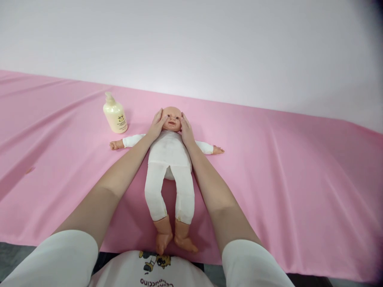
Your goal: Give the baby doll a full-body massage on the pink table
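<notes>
A baby doll (pixel 170 149) with a white cloth body lies on its back, its feet toward me and its arms spread wide. My left hand (pixel 157 124) cups the left side of the doll's head, thumb against the cheek. On the opposite side, my right hand (pixel 186 128) is curved round the head in the same way. Together they hold the head between the palms, leaving the eyes, mouth and forehead visible. Some of the fingertips are hidden beside the head.
Left of the doll's head stands a cream pump bottle (pixel 116 115), upright near its outstretched arm. A pink cloth (pixel 284 179) with soft folds covers the table. Behind the table rises a plain white wall (pixel 191 48).
</notes>
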Available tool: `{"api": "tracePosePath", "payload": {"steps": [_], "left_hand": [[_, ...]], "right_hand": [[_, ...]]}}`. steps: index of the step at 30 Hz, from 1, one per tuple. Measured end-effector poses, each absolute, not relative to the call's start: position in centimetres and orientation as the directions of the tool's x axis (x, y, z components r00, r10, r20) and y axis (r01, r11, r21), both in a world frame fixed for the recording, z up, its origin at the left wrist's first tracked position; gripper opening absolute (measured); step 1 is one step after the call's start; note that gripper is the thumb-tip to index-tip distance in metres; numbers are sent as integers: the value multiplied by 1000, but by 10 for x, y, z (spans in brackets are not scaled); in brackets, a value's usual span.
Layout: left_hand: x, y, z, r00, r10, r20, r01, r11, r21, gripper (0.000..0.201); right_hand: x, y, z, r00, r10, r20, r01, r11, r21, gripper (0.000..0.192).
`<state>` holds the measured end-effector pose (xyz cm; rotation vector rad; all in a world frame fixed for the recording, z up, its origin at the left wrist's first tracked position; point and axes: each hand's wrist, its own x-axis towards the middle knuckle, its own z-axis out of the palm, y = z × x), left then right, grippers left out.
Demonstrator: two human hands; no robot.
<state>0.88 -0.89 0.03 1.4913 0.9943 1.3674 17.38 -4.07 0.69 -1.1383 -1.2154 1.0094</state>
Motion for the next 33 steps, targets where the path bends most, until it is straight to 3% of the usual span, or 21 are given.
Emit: {"api": "tracePosePath", "payload": {"steps": [8,13,19,33], "left_hand": [[9,-4,-2,68,953,297,-238,-273,932,51],[8,-12,8,36,956,291,-216,-277,936,50],[12,-18,12,120,955,273,-164,-252,954,63],[10,-5,1,106,955,278,-208,-252,945,56]], "right_hand": [[173,-47,11,99,991,85,-77,93,-993,75],[171,-53,17,103,990,95,-43,100,-994,77],[172,-53,17,70,995,74,-55,78,-995,74],[173,-52,14,59,994,97,-31,99,-995,78]]}}
